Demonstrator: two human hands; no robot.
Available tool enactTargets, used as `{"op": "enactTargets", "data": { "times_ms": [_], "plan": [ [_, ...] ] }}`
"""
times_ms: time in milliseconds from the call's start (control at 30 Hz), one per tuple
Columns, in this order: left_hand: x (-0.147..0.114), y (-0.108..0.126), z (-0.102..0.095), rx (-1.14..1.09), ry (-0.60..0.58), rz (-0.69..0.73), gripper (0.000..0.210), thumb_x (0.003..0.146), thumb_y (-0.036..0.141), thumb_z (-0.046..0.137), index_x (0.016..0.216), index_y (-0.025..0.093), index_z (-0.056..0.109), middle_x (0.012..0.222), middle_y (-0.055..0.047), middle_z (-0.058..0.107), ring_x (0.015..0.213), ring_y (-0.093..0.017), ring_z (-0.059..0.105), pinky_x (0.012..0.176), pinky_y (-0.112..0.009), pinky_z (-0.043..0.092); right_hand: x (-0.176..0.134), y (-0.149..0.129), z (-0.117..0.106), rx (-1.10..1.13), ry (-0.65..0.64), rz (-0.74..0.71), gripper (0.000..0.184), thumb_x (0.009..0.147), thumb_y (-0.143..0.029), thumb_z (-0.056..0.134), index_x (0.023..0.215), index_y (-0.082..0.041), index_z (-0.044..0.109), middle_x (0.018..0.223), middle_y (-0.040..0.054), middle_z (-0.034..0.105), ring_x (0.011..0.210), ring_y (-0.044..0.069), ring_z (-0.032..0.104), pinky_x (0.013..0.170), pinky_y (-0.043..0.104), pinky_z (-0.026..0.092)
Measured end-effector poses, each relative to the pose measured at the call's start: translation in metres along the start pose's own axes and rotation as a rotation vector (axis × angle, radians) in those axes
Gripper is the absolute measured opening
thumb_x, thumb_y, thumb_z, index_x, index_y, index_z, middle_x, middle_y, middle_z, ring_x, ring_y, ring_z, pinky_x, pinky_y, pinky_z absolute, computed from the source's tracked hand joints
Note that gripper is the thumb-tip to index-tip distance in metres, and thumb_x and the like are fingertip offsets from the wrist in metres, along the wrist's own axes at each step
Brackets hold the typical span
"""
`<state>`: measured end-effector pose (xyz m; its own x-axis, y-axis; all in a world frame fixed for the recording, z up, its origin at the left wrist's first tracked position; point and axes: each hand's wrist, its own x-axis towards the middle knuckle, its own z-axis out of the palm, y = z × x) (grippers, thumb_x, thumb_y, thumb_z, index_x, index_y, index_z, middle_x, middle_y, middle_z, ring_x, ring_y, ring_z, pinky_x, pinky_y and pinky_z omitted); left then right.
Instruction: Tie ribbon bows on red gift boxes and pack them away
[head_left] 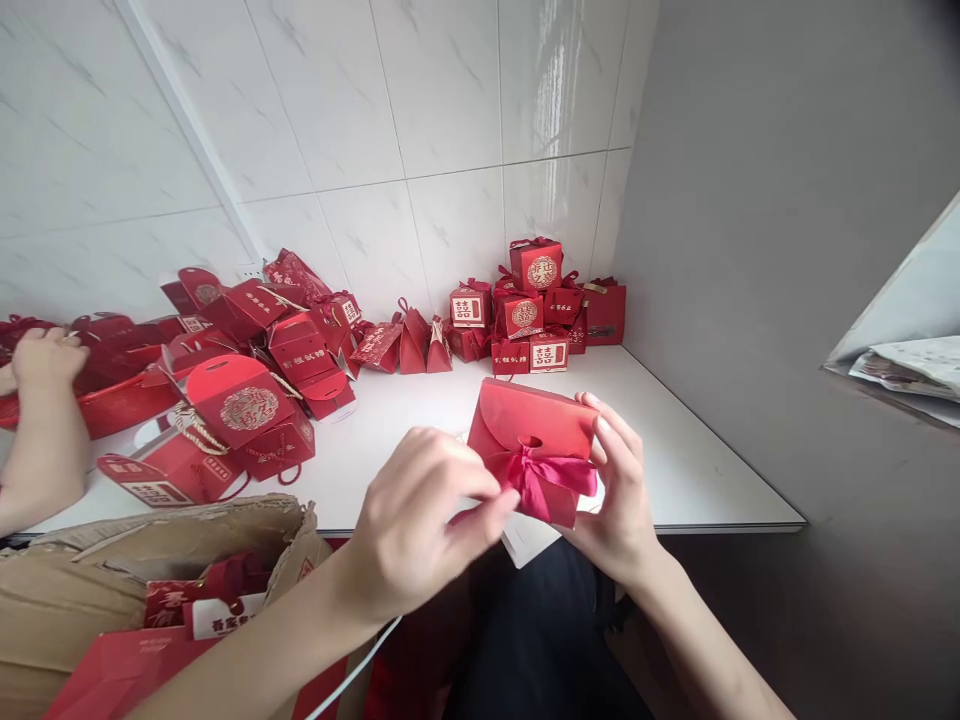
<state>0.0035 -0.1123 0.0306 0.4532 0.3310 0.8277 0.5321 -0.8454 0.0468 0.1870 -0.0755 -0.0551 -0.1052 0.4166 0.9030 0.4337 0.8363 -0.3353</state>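
Note:
A small red gift box (534,408) with a rounded flap is held up in front of me, above the table's front edge. Its pink-red ribbon (534,482) is tied in a bow across the front. My right hand (616,490) grips the box from its right side, thumb along the edge and fingers behind. At the bow's left side, my left hand (431,505) has thumb and fingers pinched on the ribbon. A white flap or card (529,540) shows just under the box.
Red boxes (525,318) are stacked by the wall, with small pointed boxes (415,342) beside them. More red boxes (251,410) heap up leftward. A cardboard carton (225,525) holding red bags stands front left. Another person's hand (49,355) reaches in left. A grey partition (750,250) bounds the right.

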Motion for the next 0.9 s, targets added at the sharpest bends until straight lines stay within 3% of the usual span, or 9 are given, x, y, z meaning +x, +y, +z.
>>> {"op": "enactTargets", "data": {
  "times_ms": [167, 467, 567, 633, 700, 767, 833, 900],
  "plan": [
    [0.000, 0.015, -0.001, 0.124, -0.097, 0.214, 0.010, 0.074, 0.013, 0.065, 0.078, 0.018, 0.057, 0.064, 0.001, 0.062, 0.057, -0.012, 0.054, 0.060, -0.031, 0.046, 0.002, -0.005, -0.001, -0.022, 0.040, -0.030, 0.082, 0.078, -0.020, 0.064, 0.142, -0.032, 0.013, 0.138, 0.0147, 0.027, 0.126, 0.035, 0.034, 0.086, 0.054, 0.051],
    [-0.003, 0.009, -0.003, 0.102, -0.077, 0.239, 0.019, 0.071, 0.017, 0.070, 0.085, 0.019, 0.058, 0.069, 0.001, 0.063, 0.064, -0.013, 0.057, 0.068, -0.033, 0.049, 0.002, -0.007, -0.004, -0.004, 0.048, -0.032, 0.084, 0.077, -0.022, 0.067, 0.142, -0.031, 0.014, 0.138, 0.0144, 0.027, 0.127, 0.034, 0.033, 0.092, 0.056, 0.047],
    [0.002, -0.005, -0.010, 0.004, -0.130, 0.009, 0.061, 0.061, 0.042, 0.076, 0.113, 0.021, 0.051, 0.100, -0.008, 0.063, 0.096, -0.023, 0.059, 0.086, -0.040, 0.048, 0.002, -0.007, -0.006, 0.056, 0.031, 0.003, 0.089, 0.075, -0.025, 0.070, 0.142, -0.032, 0.013, 0.140, 0.0139, 0.026, 0.128, 0.034, 0.032, 0.095, 0.056, 0.044],
    [0.008, -0.017, -0.017, -0.045, -0.294, -0.270, 0.093, 0.053, 0.052, 0.076, 0.132, 0.024, 0.036, 0.125, -0.012, 0.050, 0.119, -0.031, 0.047, 0.096, -0.045, 0.042, 0.004, -0.009, -0.006, 0.107, 0.005, 0.041, 0.091, 0.074, -0.031, 0.071, 0.143, -0.032, 0.011, 0.141, 0.0138, 0.026, 0.129, 0.034, 0.032, 0.097, 0.055, 0.042],
    [0.013, -0.029, -0.022, -0.138, -0.460, -0.490, 0.107, 0.052, 0.049, 0.077, 0.140, 0.026, 0.022, 0.136, -0.011, 0.040, 0.127, -0.033, 0.038, 0.101, -0.046, 0.038, 0.008, -0.011, -0.005, 0.162, -0.040, 0.103, 0.092, 0.074, -0.038, 0.070, 0.143, -0.032, 0.009, 0.142, 0.0132, 0.026, 0.130, 0.033, 0.030, 0.098, 0.053, 0.041],
    [0.013, -0.040, -0.025, -0.278, -0.496, -0.616, 0.108, 0.054, 0.044, 0.077, 0.142, 0.027, 0.018, 0.139, -0.009, 0.039, 0.129, -0.032, 0.036, 0.104, -0.044, 0.036, 0.014, -0.012, -0.002, 0.238, -0.127, 0.171, 0.094, 0.074, -0.047, 0.068, 0.143, -0.032, 0.006, 0.145, 0.0123, 0.024, 0.132, 0.032, 0.028, 0.098, 0.051, 0.042],
    [0.008, -0.052, -0.029, -0.409, -0.410, -0.742, 0.098, 0.056, 0.043, 0.075, 0.139, 0.026, 0.025, 0.136, -0.008, 0.044, 0.126, -0.031, 0.040, 0.103, -0.043, 0.037, 0.019, -0.005, 0.002, 0.340, -0.238, 0.210, 0.099, 0.072, -0.060, 0.062, 0.144, -0.031, 0.001, 0.147, 0.0119, 0.019, 0.132, 0.031, 0.027, 0.096, 0.050, 0.044],
    [-0.003, -0.062, -0.037, -0.534, -0.281, -0.948, 0.080, 0.064, 0.050, 0.066, 0.134, 0.024, 0.036, 0.129, -0.008, 0.052, 0.120, -0.031, 0.047, 0.098, -0.043, 0.042, 0.022, 0.013, 0.007, 0.386, -0.339, 0.239, 0.089, 0.075, -0.067, 0.051, 0.144, -0.030, 0.007, 0.147, 0.0121, 0.023, 0.130, 0.031, 0.032, 0.092, 0.049, 0.047]
  ]
}}
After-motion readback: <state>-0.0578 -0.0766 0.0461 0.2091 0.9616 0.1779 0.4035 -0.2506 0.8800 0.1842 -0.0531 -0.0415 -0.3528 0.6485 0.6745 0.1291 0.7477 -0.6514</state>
